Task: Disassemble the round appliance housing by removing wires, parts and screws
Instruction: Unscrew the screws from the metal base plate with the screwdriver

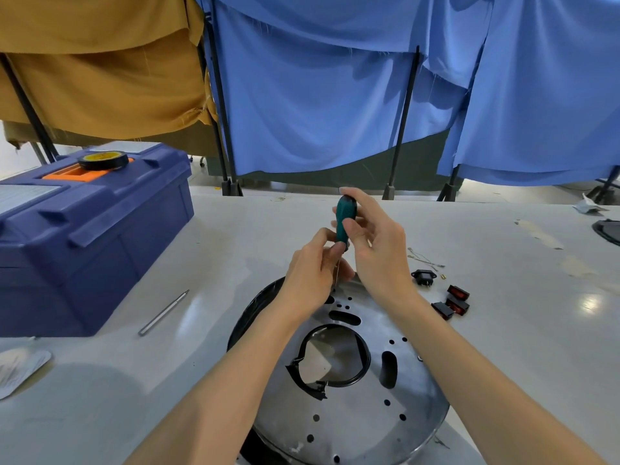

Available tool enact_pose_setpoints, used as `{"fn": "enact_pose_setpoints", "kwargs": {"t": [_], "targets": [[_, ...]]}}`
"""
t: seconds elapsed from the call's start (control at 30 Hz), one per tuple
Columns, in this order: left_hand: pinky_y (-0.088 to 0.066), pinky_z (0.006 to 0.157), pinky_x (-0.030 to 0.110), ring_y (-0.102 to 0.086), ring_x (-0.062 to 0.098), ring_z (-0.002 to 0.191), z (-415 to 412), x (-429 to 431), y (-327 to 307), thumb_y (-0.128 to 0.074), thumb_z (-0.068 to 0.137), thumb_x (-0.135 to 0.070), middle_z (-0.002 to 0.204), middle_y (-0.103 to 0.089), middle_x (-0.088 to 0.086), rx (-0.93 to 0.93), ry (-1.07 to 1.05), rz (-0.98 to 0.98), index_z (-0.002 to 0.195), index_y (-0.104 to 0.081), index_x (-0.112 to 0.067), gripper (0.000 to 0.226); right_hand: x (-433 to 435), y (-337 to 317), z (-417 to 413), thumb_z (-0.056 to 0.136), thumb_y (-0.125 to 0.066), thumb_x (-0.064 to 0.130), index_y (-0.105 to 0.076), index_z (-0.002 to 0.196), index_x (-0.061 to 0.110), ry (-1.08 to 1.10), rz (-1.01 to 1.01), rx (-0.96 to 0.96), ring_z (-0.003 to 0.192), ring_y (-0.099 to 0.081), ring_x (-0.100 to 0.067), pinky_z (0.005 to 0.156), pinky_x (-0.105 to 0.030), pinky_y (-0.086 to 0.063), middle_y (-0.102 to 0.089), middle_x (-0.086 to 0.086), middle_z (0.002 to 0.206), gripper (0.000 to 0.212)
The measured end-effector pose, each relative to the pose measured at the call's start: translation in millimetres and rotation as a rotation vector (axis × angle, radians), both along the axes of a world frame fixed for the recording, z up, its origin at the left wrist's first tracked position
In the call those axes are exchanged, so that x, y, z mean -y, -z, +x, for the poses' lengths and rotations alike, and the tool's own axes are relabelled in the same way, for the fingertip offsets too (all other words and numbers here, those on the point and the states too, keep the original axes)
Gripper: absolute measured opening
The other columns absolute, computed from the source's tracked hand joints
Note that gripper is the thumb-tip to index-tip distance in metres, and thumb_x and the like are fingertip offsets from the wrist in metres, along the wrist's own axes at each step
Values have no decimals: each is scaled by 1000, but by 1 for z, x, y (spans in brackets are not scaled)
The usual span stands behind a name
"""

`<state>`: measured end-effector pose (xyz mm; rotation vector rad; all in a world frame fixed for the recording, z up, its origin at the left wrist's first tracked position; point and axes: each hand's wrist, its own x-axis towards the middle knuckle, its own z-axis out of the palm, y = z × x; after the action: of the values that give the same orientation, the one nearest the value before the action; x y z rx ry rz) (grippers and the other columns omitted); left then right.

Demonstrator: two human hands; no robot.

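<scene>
The round appliance housing [355, 411] lies on the table in front of me, a shiny metal disc with several holes and slots and a large central opening ringed in black. A screwdriver with a green handle [345, 219] stands upright over the disc's far edge. My right hand [375, 250] grips the handle near its top. My left hand [312, 273] pinches the base of the handle and the thin shaft between fingers and thumb. The tip is hidden behind my left hand.
A blue toolbox [90, 236] with a roll of black tape [103, 160] on its lid stands at the left. A loose metal bit [164, 312] lies beside it. Removed parts lie to the right: a black socket [424, 277], red and black switches [453, 302], thin wires [425, 257].
</scene>
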<state>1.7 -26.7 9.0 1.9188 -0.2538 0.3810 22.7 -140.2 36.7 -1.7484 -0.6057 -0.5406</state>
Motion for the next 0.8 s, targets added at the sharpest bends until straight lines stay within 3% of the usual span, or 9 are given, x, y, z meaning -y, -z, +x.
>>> {"fn": "enact_pose_setpoints", "kwargs": {"t": [0.1,0.23,0.3,0.4,0.47,0.5,0.57,0.67,0.8], "targets": [[-57,64,39,-67,12,62,-1,0,1,-55,95,-22,69,-68,1,4,-43,11,104,-46,-20,13,-1,0,1,81,-75,17,-63,119,24,37,-3,0,100,-58,-10,90,-22,-49,-57,2,114,41],[-54,61,42,-60,12,57,2,-1,3,-45,100,-24,62,-65,-12,24,13,87,124,-48,-29,25,-2,1,-1,85,-70,12,-52,136,29,41,20,-25,91,-61,-1,85,-9,-47,-64,9,104,57],[-47,52,35,-56,7,53,2,-1,4,-37,103,-23,64,-65,-13,46,22,82,121,-51,-26,24,-1,0,-1,90,-62,3,-50,137,28,21,23,-34,96,-64,-3,90,-18,-52,-66,6,106,55],[-54,61,47,-67,20,67,1,0,2,-34,104,-22,77,-71,0,29,16,35,114,-53,-25,21,-1,1,-2,92,-57,1,-53,129,25,-21,2,-19,101,-64,-13,92,-34,-54,-66,0,109,44],[-55,61,44,-67,18,64,1,-1,3,-40,101,-21,71,-69,-1,-4,11,21,108,-48,-21,10,-2,2,-1,89,-64,10,-53,126,27,-5,-27,1,105,-59,-12,94,-22,-48,-58,3,114,42],[-54,58,37,-66,12,60,1,-2,4,-44,100,-21,67,-68,-4,-15,4,12,104,-46,-20,4,-2,3,0,87,-68,16,-54,127,28,27,-37,12,105,-55,-10,92,-13,-44,-53,4,115,44],[-51,57,26,-65,9,60,0,-1,3,-50,98,-23,68,-69,-3,-11,-2,-17,99,-45,-23,4,-2,3,2,85,-71,19,-56,129,29,76,-23,15,98,-53,-10,84,-6,-41,-49,4,110,48],[-53,60,34,-66,15,67,-1,2,0,-42,101,-22,78,-70,1,15,45,-14,116,-51,-22,17,-2,2,2,89,-65,8,-49,137,33,62,-14,9,94,-59,0,84,-4,-43,-61,6,106,57],[-54,63,43,-65,10,63,-1,2,-1,-34,104,-19,73,-67,-2,22,29,-43,104,-53,-14,20,0,3,1,92,-53,-4,-53,132,28,-4,-15,-3,104,-62,-11,90,-25,-53,-65,1,114,51]]}}
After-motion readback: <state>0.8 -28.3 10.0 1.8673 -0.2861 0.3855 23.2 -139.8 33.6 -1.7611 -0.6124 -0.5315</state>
